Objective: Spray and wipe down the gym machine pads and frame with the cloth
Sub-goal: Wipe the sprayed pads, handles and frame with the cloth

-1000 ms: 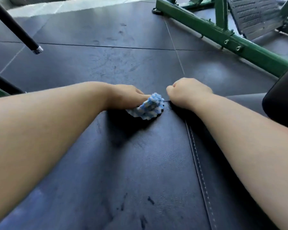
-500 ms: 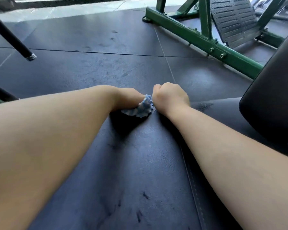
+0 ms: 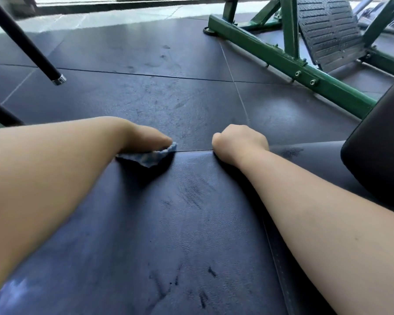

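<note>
The crumpled blue-and-white cloth (image 3: 149, 157) lies flattened under the left hand (image 3: 141, 138) at the far edge of the broad black leather-look machine pad (image 3: 180, 235). Its long axis runs along that edge, from beneath the wrist out to the fingertip, where a small corner peeks out and points toward the right hand (image 3: 239, 142). The left hand presses down on the cloth; the one digit that shows is stretched out straight, the rest hidden behind it. The right hand sits apart from the cloth on the same far edge, curled into a fist, knuckles up – whether the fingers grip the pad's lip cannot be told. Just right of that hand's forearm stands a second rounded black pad (image 3: 378, 144). Beyond both hands lies dark rubber floor tiling (image 3: 146, 98); past the right hand, a green steel frame (image 3: 282, 62) carries a ridged black footplate (image 3: 328, 32). Far beyond the left hand, a black bar with a chrome cap (image 3: 32, 48) slants down.
</note>
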Demonstrator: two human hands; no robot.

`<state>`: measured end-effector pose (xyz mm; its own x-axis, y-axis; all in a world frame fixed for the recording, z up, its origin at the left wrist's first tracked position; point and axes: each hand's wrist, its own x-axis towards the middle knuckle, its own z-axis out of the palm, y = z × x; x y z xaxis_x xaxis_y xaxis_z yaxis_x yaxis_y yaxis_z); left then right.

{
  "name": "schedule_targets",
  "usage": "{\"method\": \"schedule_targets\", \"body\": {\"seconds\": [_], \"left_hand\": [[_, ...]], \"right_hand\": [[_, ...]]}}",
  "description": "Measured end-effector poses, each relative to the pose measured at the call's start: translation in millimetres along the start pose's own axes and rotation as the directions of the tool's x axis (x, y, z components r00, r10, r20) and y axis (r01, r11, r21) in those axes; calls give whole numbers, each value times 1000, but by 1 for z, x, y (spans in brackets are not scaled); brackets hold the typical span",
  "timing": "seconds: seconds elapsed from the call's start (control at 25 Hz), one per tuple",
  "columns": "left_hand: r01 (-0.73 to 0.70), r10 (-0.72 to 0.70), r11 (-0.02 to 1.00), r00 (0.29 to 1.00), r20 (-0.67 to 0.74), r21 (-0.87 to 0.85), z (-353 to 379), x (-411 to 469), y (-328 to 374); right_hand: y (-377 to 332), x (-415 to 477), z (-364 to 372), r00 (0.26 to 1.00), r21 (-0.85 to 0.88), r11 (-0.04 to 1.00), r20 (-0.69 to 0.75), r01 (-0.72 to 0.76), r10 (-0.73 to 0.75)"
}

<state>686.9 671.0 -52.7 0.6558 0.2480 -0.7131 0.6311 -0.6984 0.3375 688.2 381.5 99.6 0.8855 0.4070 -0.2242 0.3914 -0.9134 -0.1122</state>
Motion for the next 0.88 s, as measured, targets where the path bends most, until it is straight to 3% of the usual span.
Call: {"method": "schedule_targets", "body": {"seconds": [0.04,0.08,0.12,0.2,0.32,0.4,0.48,0.56,0.6,0.68,0.72,0.8,0.88], "left_hand": [[36,-35,999,999,41,-26,4,-150,92],[63,-61,997,997,52,-45,18,-184,108],[-30,23,997,995,97,67,16,-185,97],[38,-37,999,999,30,-28,21,-164,74],[84,-84,996,995,-49,-17,24,-163,29],[150,-152,988,971,-183,-25,23,-133,-12],[203,-200,979,968,-151,4,-8,31,-142],[66,-95,981,983,-156,-180,-42,125,-202],[21,-62,961,988,-139,-276,-46,98,-184],[119,-144,987,953,-266,-107,-22,-49,-94],[107,-127,988,973,-192,-111,0,-122,-49],[86,-100,994,958,-271,-62,8,-180,1],[56,-53,998,954,-296,1,10,-173,-21]], "right_hand": [[0,0,0,1000,12,1000,-11,-6,6],[1,0,1,1000,19,1000,-18,-3,4],[1,0,1,1000,21,1000,-21,3,-3],[2,-3,1,999,11,1000,-28,22,-22],[0,-10,0,997,-39,996,-16,75,-76],[-15,-15,7,986,-56,984,5,168,-168],[-39,-18,19,966,-38,965,38,258,-257],[-65,-17,29,948,-10,951,78,309,-308],[-77,-15,32,938,-16,941,96,337,-334],[-99,-9,34,908,-63,913,151,403,-390],[-108,-7,34,888,-104,891,185,443,-420],[-124,-4,35,864,-195,849,234,491,-446],[-134,-6,35,868,-269,828,235,491,-438]]}}
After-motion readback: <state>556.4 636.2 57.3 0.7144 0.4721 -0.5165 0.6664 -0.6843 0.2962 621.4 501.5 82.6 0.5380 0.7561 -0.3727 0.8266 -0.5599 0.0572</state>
